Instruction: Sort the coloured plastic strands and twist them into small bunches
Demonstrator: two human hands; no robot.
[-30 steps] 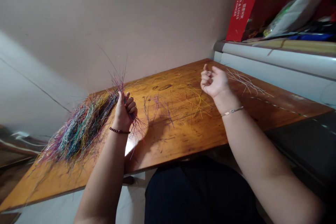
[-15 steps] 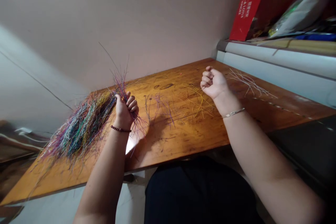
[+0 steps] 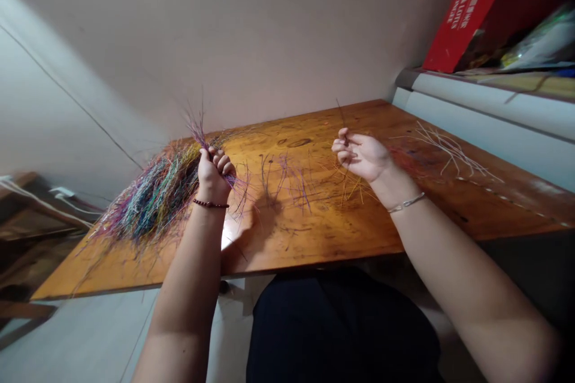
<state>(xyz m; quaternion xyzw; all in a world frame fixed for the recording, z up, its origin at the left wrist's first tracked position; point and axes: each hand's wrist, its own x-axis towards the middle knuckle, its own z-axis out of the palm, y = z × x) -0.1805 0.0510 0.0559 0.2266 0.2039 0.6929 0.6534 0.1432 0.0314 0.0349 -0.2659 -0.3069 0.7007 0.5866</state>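
My left hand (image 3: 215, 175) is closed around a bunch of thin purple and pink wires (image 3: 196, 129), whose ends stick out above and below the fist. Just left of it lies a big heap of multicoloured wires (image 3: 155, 197). Over the right half of the table my right hand (image 3: 360, 154) is pinched, palm up, with a thin dark wire (image 3: 340, 109) rising from its fingertips. Sparse purple and dark wires (image 3: 291, 182) lie on the wood between the hands. Yellow wires (image 3: 353, 187) are spread beneath my right hand, and a reddish group (image 3: 411, 158) lies behind its wrist.
The wooden table (image 3: 323, 239) meets a wall at the back. White wires (image 3: 458, 149) lie at its right. A pale ledge (image 3: 485, 114) borders that side, with a red box (image 3: 471, 9) and plastic bags above. A white cable (image 3: 45, 200) runs at the far left.
The view has shifted, so the table and box appear further right. My right hand has turned and loosened slightly, and a dark wire now shows at its fingertips. My left hand still grips its bunch.
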